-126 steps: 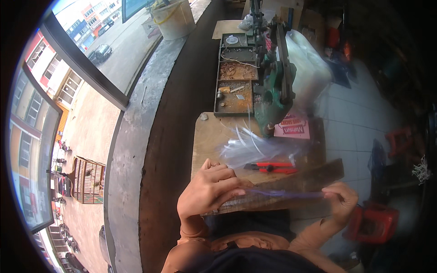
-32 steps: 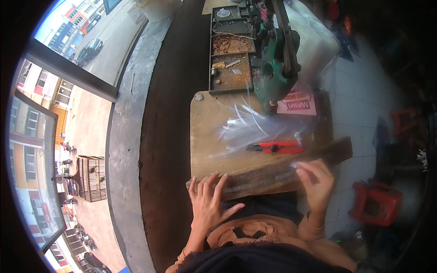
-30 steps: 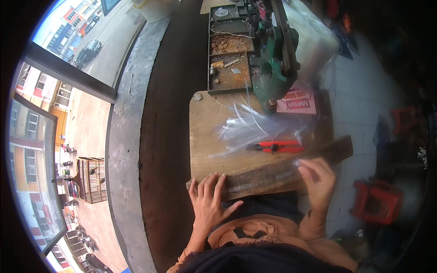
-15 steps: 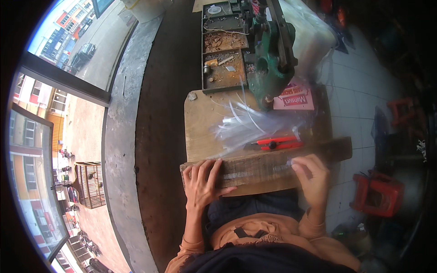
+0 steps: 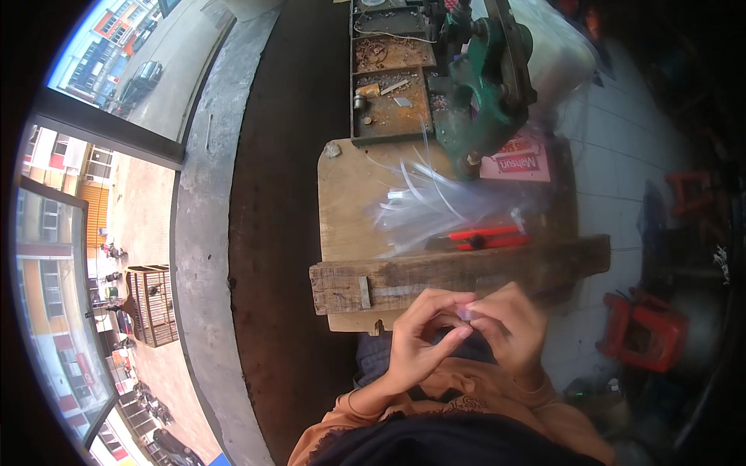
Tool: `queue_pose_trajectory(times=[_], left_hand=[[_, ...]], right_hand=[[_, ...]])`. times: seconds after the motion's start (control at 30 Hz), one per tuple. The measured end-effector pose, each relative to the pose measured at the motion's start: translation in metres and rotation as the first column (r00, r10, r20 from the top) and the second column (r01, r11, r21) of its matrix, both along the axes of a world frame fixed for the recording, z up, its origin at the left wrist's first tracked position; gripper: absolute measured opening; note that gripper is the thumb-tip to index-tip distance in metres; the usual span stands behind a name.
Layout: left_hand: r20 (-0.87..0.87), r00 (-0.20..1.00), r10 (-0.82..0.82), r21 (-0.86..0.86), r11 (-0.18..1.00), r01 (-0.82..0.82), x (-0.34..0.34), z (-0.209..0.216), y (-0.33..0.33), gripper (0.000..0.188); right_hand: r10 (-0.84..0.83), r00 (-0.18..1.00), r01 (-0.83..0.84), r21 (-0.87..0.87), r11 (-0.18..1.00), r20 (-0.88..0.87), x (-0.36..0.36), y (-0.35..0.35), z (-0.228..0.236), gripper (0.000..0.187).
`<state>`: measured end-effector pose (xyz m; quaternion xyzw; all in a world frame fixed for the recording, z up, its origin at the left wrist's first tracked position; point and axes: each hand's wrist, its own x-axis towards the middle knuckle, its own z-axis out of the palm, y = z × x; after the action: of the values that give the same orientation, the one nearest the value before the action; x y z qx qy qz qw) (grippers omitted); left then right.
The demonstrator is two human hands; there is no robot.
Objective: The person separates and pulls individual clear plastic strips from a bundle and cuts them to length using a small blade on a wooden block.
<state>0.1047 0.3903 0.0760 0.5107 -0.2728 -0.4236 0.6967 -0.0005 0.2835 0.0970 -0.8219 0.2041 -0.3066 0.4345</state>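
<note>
Currently left hand (image 5: 426, 334) and right hand (image 5: 514, 322) pinch a small translucent piece (image 5: 465, 313); beyond grip, heaped clear strips (image 5: 427, 206) lie untouched.

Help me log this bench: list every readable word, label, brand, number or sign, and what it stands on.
Pink sheet beyond the red tool: bears printed lettering, which I won't copy out.
Orange-brown shirt: dark print, too small to read.
Buildings outside: any signs too small to read.

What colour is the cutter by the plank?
The cutter is red with a black knob, best seen in the head view.
</note>
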Motion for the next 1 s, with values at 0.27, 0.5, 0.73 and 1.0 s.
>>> queue_pose_trajectory(times=[0.27,0.5,0.73,1.0], left_hand=[[-0.239,0.947,0.215,-0.008,0.975,-0.223,-0.01,0.002,0.0,0.037],[-0.08,0.973,0.217,-0.053,0.974,-0.221,-0.008,-0.002,-0.002,0.031],[-0.053,0.966,0.252,-0.066,0.965,-0.255,-0.007,-0.011,0.0,0.023],[0.183,0.937,0.298,-0.007,0.953,-0.302,-0.005,-0.009,0.006,0.019]], right_hand=[[-0.007,1.0,0.006,-0.274,0.962,-0.005,0.0,0.002,-0.002,0.033],[-0.017,0.999,-0.002,-0.356,0.935,-0.05,-0.001,0.001,-0.003,0.042],[-0.048,0.999,0.034,-0.406,0.913,-0.023,0.004,0.004,-0.007,0.042],[-0.042,0.999,0.026,-0.42,0.907,-0.03,0.006,0.007,-0.006,0.043]])
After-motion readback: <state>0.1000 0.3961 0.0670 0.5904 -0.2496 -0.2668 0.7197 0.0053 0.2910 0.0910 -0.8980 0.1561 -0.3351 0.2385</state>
